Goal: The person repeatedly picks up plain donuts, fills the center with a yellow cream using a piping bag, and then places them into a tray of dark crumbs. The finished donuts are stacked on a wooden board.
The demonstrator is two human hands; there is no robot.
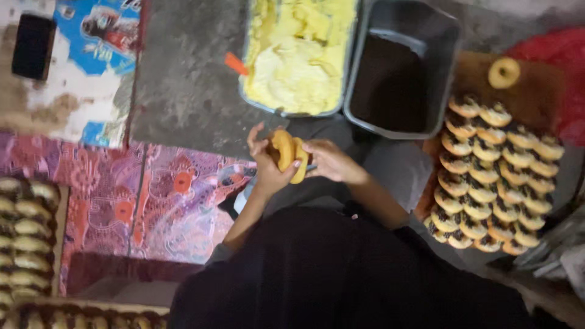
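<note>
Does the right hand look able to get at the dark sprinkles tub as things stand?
Probably yes: the right hand sits just below the open tub of dark sprinkles with nothing between, though it is busy on the doughnut.

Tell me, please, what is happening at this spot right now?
A person seated on the floor holds a split doughnut in both hands: the left hand cups it, and the right hand presses against its other side. Ahead sit a tub of yellow cream and a grey tub of dark sprinkles. To the right, a board carries rows of filled doughnuts topped with dark sprinkles, and one plain doughnut. More filled ones lie on a tray at the left.
</note>
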